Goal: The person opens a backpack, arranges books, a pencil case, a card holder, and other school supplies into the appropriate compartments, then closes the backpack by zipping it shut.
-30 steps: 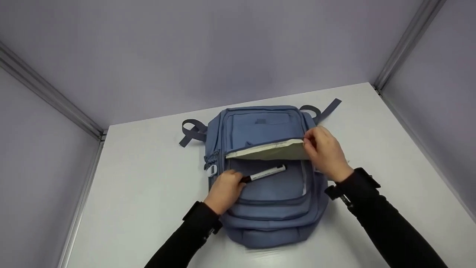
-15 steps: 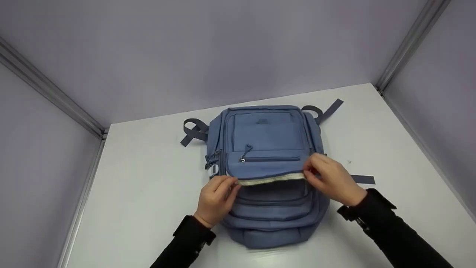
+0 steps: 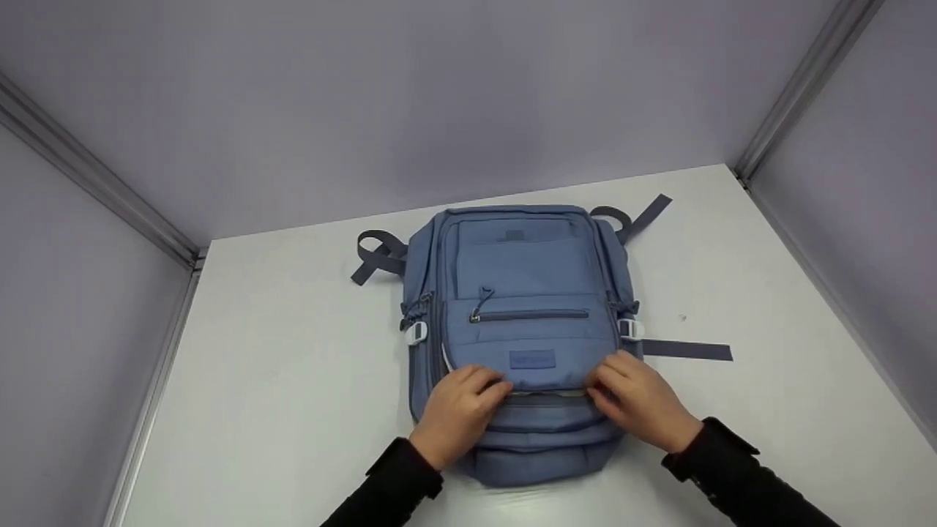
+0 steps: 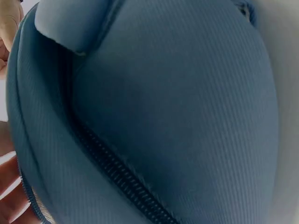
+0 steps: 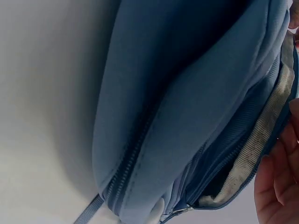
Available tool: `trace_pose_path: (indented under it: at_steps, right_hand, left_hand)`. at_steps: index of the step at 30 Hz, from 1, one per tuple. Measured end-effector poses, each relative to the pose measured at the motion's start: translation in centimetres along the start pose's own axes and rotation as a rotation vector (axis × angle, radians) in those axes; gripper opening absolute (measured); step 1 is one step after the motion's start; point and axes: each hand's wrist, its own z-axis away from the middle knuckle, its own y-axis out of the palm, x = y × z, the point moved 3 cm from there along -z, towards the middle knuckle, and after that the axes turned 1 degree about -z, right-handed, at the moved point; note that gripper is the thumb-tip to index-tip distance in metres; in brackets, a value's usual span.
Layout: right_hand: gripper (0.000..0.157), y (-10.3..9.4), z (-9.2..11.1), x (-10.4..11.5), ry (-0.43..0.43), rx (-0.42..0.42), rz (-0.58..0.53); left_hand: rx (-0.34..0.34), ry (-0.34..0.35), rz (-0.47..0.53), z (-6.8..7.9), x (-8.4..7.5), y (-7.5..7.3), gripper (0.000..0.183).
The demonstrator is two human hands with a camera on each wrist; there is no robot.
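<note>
A blue backpack (image 3: 542, 263) lies on its back on a white table, its front facing up. Its front pocket flap (image 3: 533, 373) is folded down, and a thin strip of pale lining shows along the lower edge. At the left end of that edge my left hand (image 3: 457, 413) pinches the flap. My right hand (image 3: 644, 399) pinches the same edge at the right end. In the right wrist view, the right-hand fingers (image 5: 280, 182) are at the flap's zipper edge (image 5: 254, 144), and a gap is open beneath it. No marker is visible; the flap covers the pocket's inside.
Dark straps (image 3: 684, 350) spread out from the backpack's sides onto the table (image 3: 293, 351). White buckles (image 3: 416, 333) sit on both sides of the bag. Grey-lilac panels (image 3: 468, 110) with metal rails enclose the table at the back and sides.
The flap has come down over the pocket, and both hands have moved down with its edge. The black-and-white marker that lay in the pocket by my left hand is out of sight.
</note>
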Motion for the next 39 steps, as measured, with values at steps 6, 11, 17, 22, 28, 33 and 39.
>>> trace_pose_path:
  at_steps: [6,11,17,22,28,33,39]
  right_hand:
    - [0.017,-1.8,-1.3,-3.1,0.198,-0.076,-0.017]
    - [0.013,-2.6,-2.7,-7.6,0.518,0.088,0.047]
    - [0.024,-1.5,-2.8,-11.0,0.55,0.253,0.061]
    - [0.016,-0.3,-2.2,-11.7,0.51,0.212,0.091]
    - [0.006,-0.9,-1.9,-10.5,0.516,0.157,0.102]
    - [0.003,-1.7,-1.3,-7.9,0.486,0.161,0.146]
    - [0.015,-2.0,0.2,-4.1,0.447,0.111,0.203]
  left_hand:
    - [-0.008,0.044,-0.068,-0.2,0.0,0.3,0.011]
    - [0.012,0.072,-0.123,-0.3,0.0,0.1,0.013]
    - [0.011,0.082,-0.149,-0.2,0.1,0.1,0.018]
    - [-0.005,0.081,-0.162,-0.2,0.1,0.2,0.019]
    - [-0.03,0.072,-0.15,-0.4,0.1,0.4,0.019]
    - [-0.049,0.057,-0.153,-0.5,0.2,0.5,0.019]
    - [-0.058,0.044,-0.162,-0.6,0.2,0.5,0.019]
